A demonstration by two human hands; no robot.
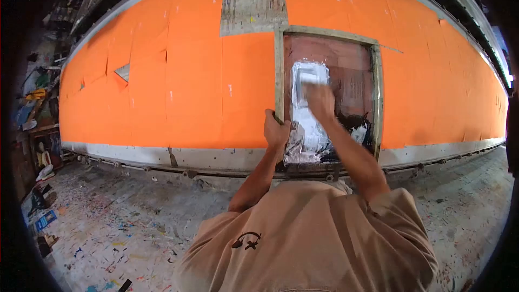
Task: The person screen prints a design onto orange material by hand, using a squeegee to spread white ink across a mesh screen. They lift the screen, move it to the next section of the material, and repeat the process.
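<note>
A wooden-framed printing screen lies on the long orange-covered table. My left hand is closed around the lower part of its left bar, thumb on top. Inside the frame, thick white ink is smeared down the left half of the reddish mesh. My right hand is over the upper part of this ink, blurred by motion. Its fingers are wrapped round a squeegee, which shows only as a pale, blurred edge against the mesh. Dark patches mark the mesh at its lower right.
Orange sheets with small white marks cover the table on both sides of the screen. A bare grey strip shows beyond it. A rail runs along the near edge. Clutter stands at the left, above a paint-spattered floor.
</note>
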